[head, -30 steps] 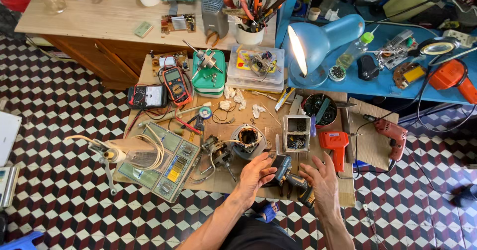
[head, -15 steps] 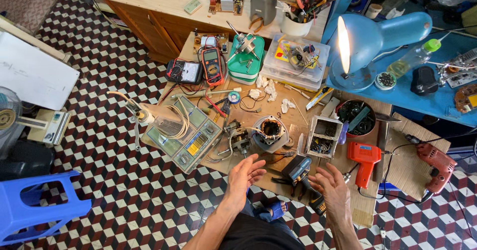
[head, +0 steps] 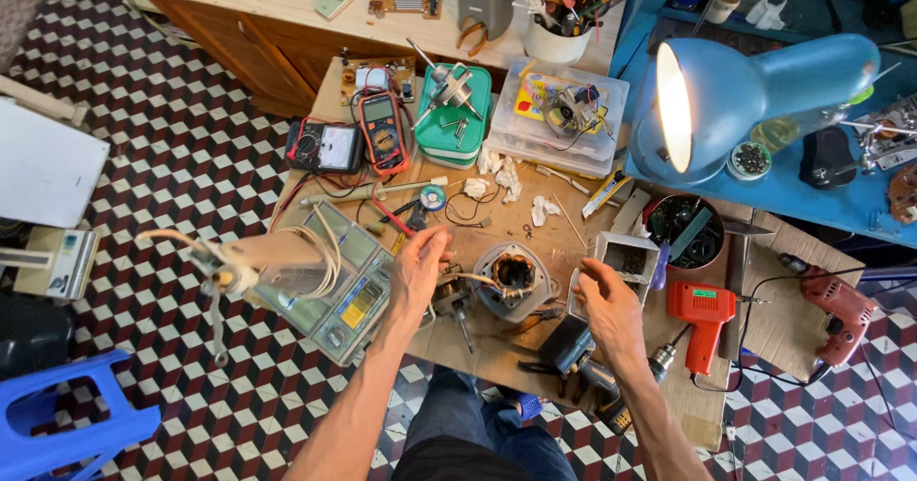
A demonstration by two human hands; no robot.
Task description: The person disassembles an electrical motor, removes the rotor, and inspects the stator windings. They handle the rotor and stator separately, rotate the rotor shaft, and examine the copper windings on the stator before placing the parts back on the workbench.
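Observation:
My left hand (head: 417, 269) reaches over the low wooden board (head: 497, 347), fingers curled at a small metal part with a shaft (head: 451, 299) beside a round motor stator (head: 513, 276). A thin wire runs from near the fingers to the stator; whether the hand grips anything is unclear. My right hand (head: 608, 304) hovers with its fingers apart just right of the stator, above a dark cordless tool (head: 573, 352) and next to a grey open box (head: 623, 259). It holds nothing.
A lit blue desk lamp (head: 745, 99) shines from the right. A red glue gun (head: 702, 319), a red drill (head: 836, 309), two multimeters (head: 382, 132), a green case (head: 454, 118), a clear parts organiser (head: 330, 285) and a blue stool (head: 67, 414) surround the board on the chequered floor.
The view has shifted and drawn closer. Both hands have moved forward from the board's near edge up to the stator, the left reaching the small part beside it.

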